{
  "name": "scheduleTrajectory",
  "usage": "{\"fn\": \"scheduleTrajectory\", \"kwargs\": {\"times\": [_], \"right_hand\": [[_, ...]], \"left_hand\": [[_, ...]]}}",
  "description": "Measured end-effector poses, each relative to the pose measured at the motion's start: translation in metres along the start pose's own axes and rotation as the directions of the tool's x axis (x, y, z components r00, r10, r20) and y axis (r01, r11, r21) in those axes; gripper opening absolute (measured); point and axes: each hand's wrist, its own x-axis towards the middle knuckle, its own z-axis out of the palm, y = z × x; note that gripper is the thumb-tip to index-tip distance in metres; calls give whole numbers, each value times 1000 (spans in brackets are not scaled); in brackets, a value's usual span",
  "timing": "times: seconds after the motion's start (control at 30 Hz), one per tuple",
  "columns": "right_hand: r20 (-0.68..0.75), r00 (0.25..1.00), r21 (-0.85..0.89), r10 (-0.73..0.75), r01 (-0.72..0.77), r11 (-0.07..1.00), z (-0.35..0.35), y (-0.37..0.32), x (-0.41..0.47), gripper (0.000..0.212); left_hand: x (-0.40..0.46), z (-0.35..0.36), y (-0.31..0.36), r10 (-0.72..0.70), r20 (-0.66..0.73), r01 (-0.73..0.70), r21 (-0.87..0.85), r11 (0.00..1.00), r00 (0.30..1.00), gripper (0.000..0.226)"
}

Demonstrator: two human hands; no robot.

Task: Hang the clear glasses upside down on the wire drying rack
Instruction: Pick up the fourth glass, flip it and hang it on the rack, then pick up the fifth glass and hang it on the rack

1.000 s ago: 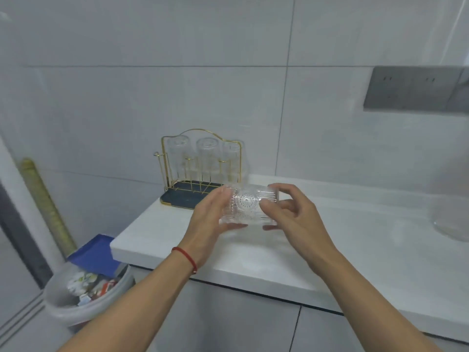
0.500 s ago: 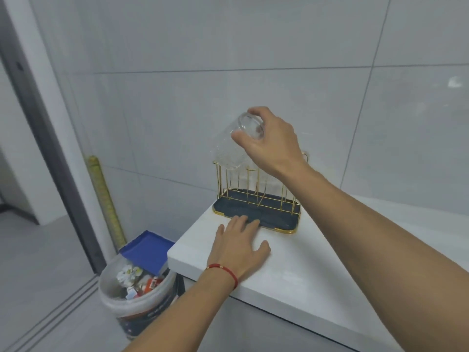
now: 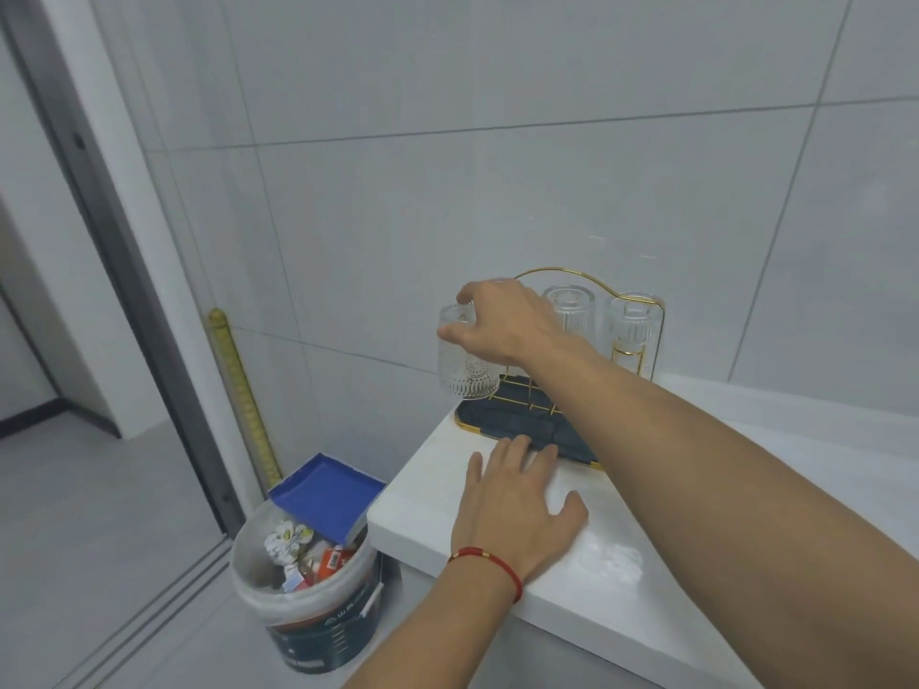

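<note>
1. The right hand (image 3: 502, 318) grips a clear patterned glass (image 3: 465, 363) from above, mouth down, at the left end of the gold wire rack (image 3: 587, 278); whether it sits on a prong cannot be told.
2. Two more glasses (both inverted) (image 3: 569, 310) hang on the rack behind the forearm, which hides part of the wires; the rack's dark tray (image 3: 502, 425) rests on the white counter (image 3: 621, 554).
3. The left hand (image 3: 517, 504) lies flat and spread on the counter, fingertips touching the tray's edge, holding nothing.
4. Beside the counter stands a trash bucket (image 3: 303, 604); a blue tray (image 3: 325, 494) leans in it.
</note>
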Motion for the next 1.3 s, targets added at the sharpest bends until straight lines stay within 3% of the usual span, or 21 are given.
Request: {"fn": "scheduleTrajectory", "kwargs": {"times": [0.33, 0.43, 0.53, 0.6, 0.67, 0.73, 0.8, 0.9, 1.0, 1.13, 1.3], "right_hand": [[-14, 1000, -125, -8, 6, 992, -6, 4, -19, 60], [-233, 963, -95, -135, 115, 989, -16, 13, -55, 42], [-474, 852, 37, -220, 269, 962, -25, 39, -116, 22], [-502, 843, 62, -193, 257, 964, -28, 66, -167, 18], [-456, 886, 95, -89, 148, 984, -31, 103, -218, 20], [-398, 909, 200, 128, -50, 979, -36, 145, -266, 23], [-373, 857, 309, 355, -246, 919, -46, 184, -305, 24], [-372, 721, 370, 584, -462, 806, -67, 234, -353, 23], [-377, 591, 379, 714, -605, 701, -93, 275, -386, 27], [-449, 426, 410, 785, -682, 605, -113, 309, -415, 41], [-366, 363, 480, 857, -715, 508, -108, 333, -417, 67]], "left_hand": [[-1, -2, -1, 7, -9, -7, -18, 1000, 1000, 63], [-1, -4, -2, 20, -22, -21, -37, 999, 1000, 62], [-3, -8, -3, 46, -42, -49, -74, 996, 998, 60], [-7, -9, -1, 73, -55, -76, -54, 996, 996, 58], [-9, -9, 5, 95, -87, -96, -11, 995, 992, 53], [-10, -8, 21, 52, -145, -62, -64, 996, 988, 49], [-9, -3, 51, 2, -193, -42, -204, 978, 981, 48], [-7, 18, 122, 157, -201, -209, -270, 940, 967, 47], [-7, 41, 199, 326, -157, -358, -282, 890, 932, 48], [-4, 69, 262, 440, -72, -444, -229, 866, 895, 50], [-4, 89, 265, 451, 1, -441, -209, 873, 892, 61]]}}
